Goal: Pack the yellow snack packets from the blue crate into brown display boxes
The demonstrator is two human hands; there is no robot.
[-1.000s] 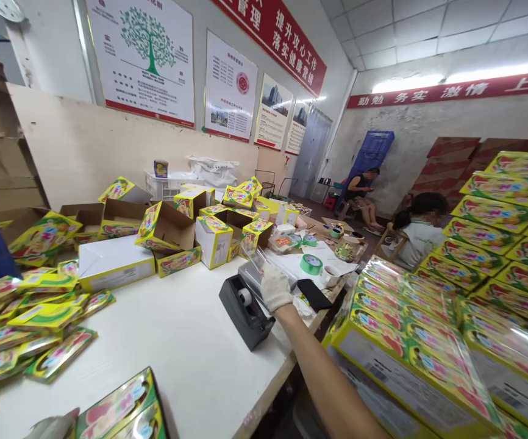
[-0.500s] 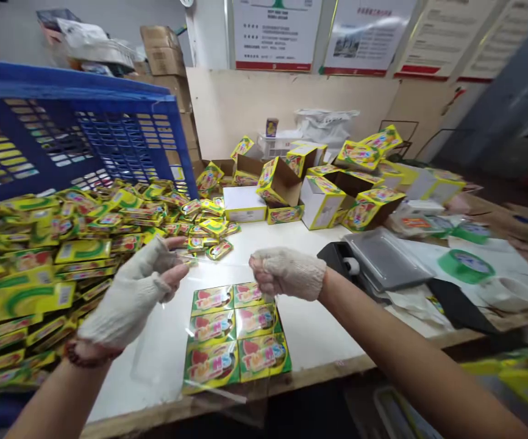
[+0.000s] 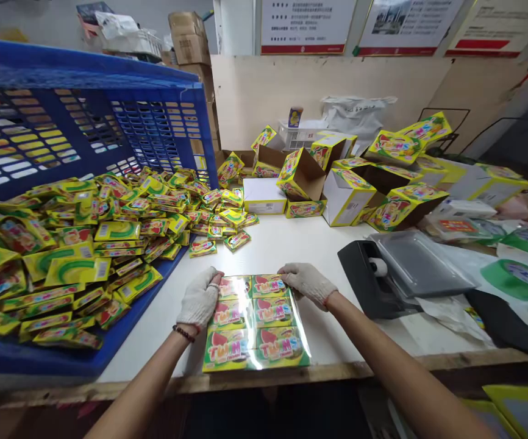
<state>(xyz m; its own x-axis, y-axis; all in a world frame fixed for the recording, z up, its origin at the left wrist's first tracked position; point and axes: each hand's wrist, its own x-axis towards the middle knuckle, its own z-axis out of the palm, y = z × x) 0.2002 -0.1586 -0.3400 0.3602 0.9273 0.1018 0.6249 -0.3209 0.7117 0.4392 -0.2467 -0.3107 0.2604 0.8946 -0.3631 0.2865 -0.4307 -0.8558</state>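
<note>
white table [image 3: 275, 247] carries; blue crate [image 3: 103, 72]; twins boxes [image 3: 273, 312]; tape dispenser [image 3: 360, 274]; open cartons [image 3: 347, 196]

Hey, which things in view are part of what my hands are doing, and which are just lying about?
Part of it:
- left hand and right hand, at the block's far corners
- block of six watermelon-print boxes
- clear film over them

Seemingly just lying about:
- green tape roll
- small purple box
- white plastic bag

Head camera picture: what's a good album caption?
Gloved left hand and right hand at far corners of six grouped boxes, near blue crate.
</note>
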